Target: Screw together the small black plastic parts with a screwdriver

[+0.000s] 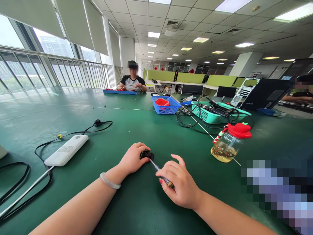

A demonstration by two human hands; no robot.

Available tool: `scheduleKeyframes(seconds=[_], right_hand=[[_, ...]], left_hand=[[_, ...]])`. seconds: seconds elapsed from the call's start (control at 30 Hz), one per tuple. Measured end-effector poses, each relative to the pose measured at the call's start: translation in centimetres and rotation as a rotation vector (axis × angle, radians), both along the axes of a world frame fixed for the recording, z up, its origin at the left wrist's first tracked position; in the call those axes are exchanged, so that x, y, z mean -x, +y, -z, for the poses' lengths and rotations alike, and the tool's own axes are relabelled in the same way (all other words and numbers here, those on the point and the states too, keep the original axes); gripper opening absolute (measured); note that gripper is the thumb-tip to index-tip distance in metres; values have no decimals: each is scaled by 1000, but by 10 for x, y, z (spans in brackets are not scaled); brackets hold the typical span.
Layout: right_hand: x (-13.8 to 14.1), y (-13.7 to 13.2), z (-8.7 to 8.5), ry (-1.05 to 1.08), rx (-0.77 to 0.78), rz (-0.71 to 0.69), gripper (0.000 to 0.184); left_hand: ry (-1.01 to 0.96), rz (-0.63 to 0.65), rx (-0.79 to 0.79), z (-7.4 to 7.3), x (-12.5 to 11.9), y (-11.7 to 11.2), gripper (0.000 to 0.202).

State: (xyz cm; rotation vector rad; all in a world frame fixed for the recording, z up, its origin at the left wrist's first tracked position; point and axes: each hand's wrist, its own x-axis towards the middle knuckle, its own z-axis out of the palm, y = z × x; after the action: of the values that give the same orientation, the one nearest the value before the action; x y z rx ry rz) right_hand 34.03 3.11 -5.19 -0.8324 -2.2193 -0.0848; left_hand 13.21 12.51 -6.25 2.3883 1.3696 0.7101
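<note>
My left hand (pixel 135 157), with a pale bangle (pixel 110 181) at the wrist, grips a small black block-like part (pixel 147 154) against the green table. What kind of part it is I cannot make out, and the fingers cover some of it. A screwdriver (pixel 161 174) lies slanted in my right hand (pixel 180 183), its handle pinched between thumb and fingers while the index finger is raised. The thin metal shaft points up and left, and its tip meets the near edge of the black part or sits right beside it.
Left of my hands lie a white power bank (pixel 67 150) and black cables (pixel 97 122). A red-lidded glass jar of drink (pixel 226 148) stands at right. Beyond are a blue basket (pixel 167 110), a teal basket of cables (pixel 210 116) and a seated person (pixel 132 81) with a blue tray (pixel 119 92).
</note>
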Motion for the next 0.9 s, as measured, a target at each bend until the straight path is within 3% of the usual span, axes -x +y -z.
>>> scheduleKeyframes(seconds=[0.43,0.9], right_hand=[[4,-4,3,-161,-25,47,16],[5,-5,0,-91,-122,101,13]], left_hand=[[23,0,40,2,-1,0,35],[19,56,98,-4,-2,-3,38]])
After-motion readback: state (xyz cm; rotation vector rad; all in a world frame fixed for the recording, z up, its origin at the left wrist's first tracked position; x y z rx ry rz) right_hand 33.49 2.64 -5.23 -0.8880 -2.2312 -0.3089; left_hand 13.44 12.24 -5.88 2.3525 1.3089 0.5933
